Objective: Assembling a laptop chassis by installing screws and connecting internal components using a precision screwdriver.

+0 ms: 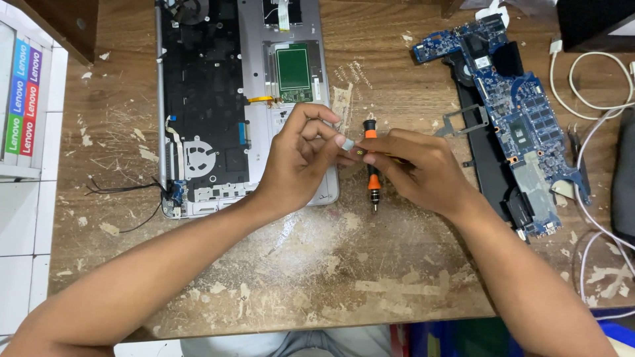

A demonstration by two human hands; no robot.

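Note:
My left hand [301, 158] and my right hand [413, 165] meet over the worn wooden table [317, 277]. Together their fingertips pinch a small grey-and-yellow part [354, 147]. Just under my right hand's fingers a black and orange screwdriver [372, 178] lies on the table, tip toward me. My left hand hovers over the right edge of an opened silver laptop shell [231, 99], whose black inner frame and green touchpad board [294, 69] are exposed.
A blue motherboard [522, 119] with a black fan and heat pipe lies at the right. White cables [595, 92] curl at the far right. A small metal bracket [463, 122] lies near the motherboard. A white box with coloured strips [23, 92] stands at the left edge.

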